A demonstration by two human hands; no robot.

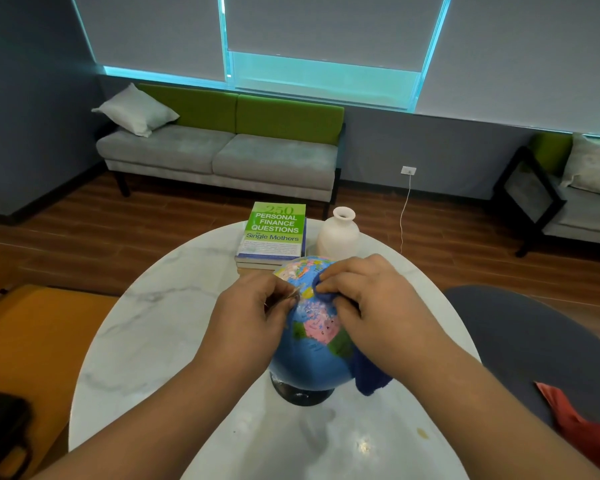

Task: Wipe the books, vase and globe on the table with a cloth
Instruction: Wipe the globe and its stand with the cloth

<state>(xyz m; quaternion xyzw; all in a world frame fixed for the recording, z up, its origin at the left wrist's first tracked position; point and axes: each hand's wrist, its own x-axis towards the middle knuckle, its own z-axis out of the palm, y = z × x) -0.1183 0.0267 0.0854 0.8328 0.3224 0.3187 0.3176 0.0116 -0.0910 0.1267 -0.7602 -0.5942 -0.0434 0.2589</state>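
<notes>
Two hands on globe [312, 341], mid-table [160, 327] | left hand [253, 306] pinches meridian arc at top, steadying | right hand [368, 299] clamped on blue cloth [369, 375], pressed to sphere | likely light, slick, spins freely: brace arc or base, not ball | books [274, 233], vase [338, 235] just behind.

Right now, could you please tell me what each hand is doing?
Left hand: closed, fingers pinching the metal arc at the top of the globe.
Right hand: closed on the blue cloth, pressing it to the globe.

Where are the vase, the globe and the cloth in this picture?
vase [338, 237]: head view, on its white belly.
globe [312, 355]: head view, on its blue lower half.
cloth [369, 375]: head view, on the blue end hanging below the right hand.
</notes>
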